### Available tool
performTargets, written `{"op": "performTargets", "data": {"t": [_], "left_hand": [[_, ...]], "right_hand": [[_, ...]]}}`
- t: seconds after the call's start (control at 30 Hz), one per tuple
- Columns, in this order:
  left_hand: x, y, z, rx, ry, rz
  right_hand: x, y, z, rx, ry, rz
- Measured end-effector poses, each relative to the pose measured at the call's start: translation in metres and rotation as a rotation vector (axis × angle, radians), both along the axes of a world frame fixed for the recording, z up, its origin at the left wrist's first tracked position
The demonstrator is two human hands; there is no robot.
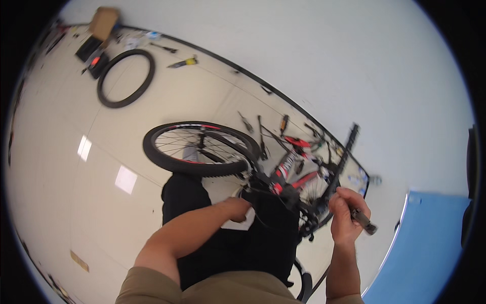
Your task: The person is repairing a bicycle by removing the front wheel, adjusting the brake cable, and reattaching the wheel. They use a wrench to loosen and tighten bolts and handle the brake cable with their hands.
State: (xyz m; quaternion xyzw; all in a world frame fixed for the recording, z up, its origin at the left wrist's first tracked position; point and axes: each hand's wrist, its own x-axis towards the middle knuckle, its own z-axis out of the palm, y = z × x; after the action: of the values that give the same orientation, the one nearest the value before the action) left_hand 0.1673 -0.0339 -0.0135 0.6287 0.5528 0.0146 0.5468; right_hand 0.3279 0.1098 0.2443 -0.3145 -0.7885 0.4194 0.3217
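Note:
A black and red bicycle [283, 177] stands on the pale tiled floor below me, its front wheel [200, 148] pointing left. My right hand [347, 213] is closed around the right handlebar grip [365, 222]. My left hand [238, 209] is curled against the left end of the handlebar near the stem; what it grips is hidden by my fingers and black trousers.
A loose black tyre [125, 78] lies on the floor at the upper left near a cardboard box [104, 23] and dark cases. Several hand tools [260, 129] lie along the wall base. A blue panel [430, 243] is at the lower right.

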Motion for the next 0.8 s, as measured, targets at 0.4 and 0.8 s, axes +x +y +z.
{"op": "performTargets", "data": {"t": [0.4, 0.8], "left_hand": [[-0.011, -0.046, 0.043, 0.138, -0.262, 1.031], [-0.095, -0.041, 0.084, 0.602, 0.689, 0.702]], "right_hand": [[0.192, -0.064, -0.117, -0.472, -0.157, -0.686], [0.183, -0.071, -0.124, -0.729, -0.490, -0.364]]}}
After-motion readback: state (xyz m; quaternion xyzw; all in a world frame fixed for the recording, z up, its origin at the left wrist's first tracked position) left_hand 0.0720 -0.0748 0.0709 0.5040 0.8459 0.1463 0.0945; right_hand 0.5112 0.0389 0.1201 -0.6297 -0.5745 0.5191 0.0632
